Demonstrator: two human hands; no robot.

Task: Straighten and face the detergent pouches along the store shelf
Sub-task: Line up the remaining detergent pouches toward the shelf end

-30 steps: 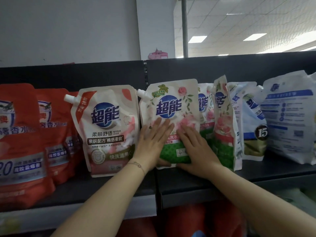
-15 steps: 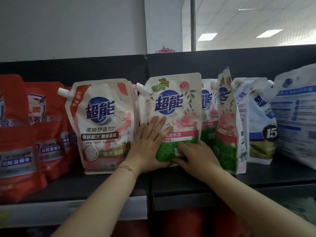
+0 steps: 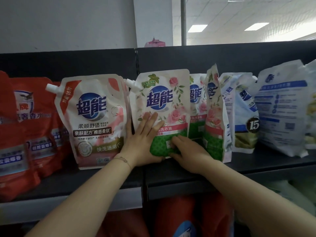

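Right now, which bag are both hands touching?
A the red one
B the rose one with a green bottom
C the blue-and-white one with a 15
B: the left hand presses flat on the rose pouch and the right hand grips its green bottom.

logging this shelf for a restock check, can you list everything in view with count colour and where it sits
red plastic detergent pouches: at least three, red, shelf far left
white-and-pink spouted detergent pouch: one, left of centre, facing out
white rose-print detergent pouch with green base: one, centre front, facing out
matching rose-print pouches: two, just right of it; one behind, one edge-on
white-and-blue detergent bags: at least two, right end
black metal shelf: one, black, under all these
red packs: count unclear, lower shelf
left hand: flat on the front rose-print pouch
right hand: fingers curled on its green base
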